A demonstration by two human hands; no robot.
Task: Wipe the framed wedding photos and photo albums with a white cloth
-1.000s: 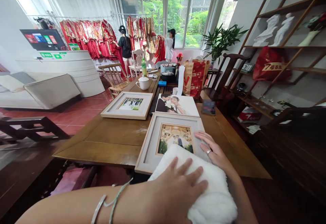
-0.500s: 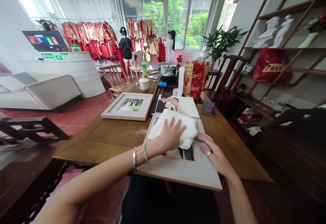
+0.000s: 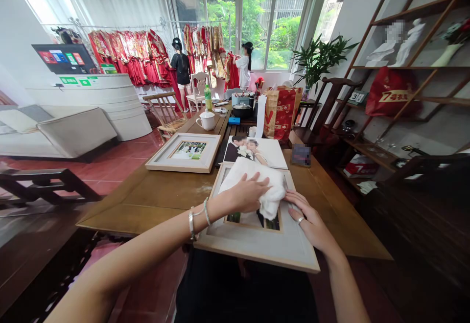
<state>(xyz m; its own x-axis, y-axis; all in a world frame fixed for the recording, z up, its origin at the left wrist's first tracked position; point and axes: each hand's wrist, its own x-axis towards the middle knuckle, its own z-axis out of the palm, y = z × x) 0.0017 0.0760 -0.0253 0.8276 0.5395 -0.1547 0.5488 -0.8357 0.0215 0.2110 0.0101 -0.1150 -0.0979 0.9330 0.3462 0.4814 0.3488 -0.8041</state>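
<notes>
My left hand point(image 3: 250, 194) presses a bunched white towel point(image 3: 240, 171) onto a light wooden picture frame point(image 3: 253, 252), its fingers bent over the cloth. The frame lies tilted at the table's near edge, overhanging it toward my lap. Parts of a dark and green photo show below the towel, inside a pale grey mat; the towel hides the rest. On the frame's right side rests my right hand point(image 3: 306, 215), fingers stretched out and tips beside the towel. Beyond the frame lies a large print of a couple point(image 3: 270, 152).
A second framed photo point(image 3: 183, 166) lies left on the wooden table point(image 3: 147, 191). Farther back stand a lidded white mug point(image 3: 206, 121), a green bottle point(image 3: 208, 98), a black pot point(image 3: 242, 111) and a red-patterned paper bag point(image 3: 282, 115). Two people stand by the clothes racks.
My left hand has turned slightly, its wrist rising, and the towel has shifted right and a little toward me. More of the photo's lower left shows. The right hand stays in place.
</notes>
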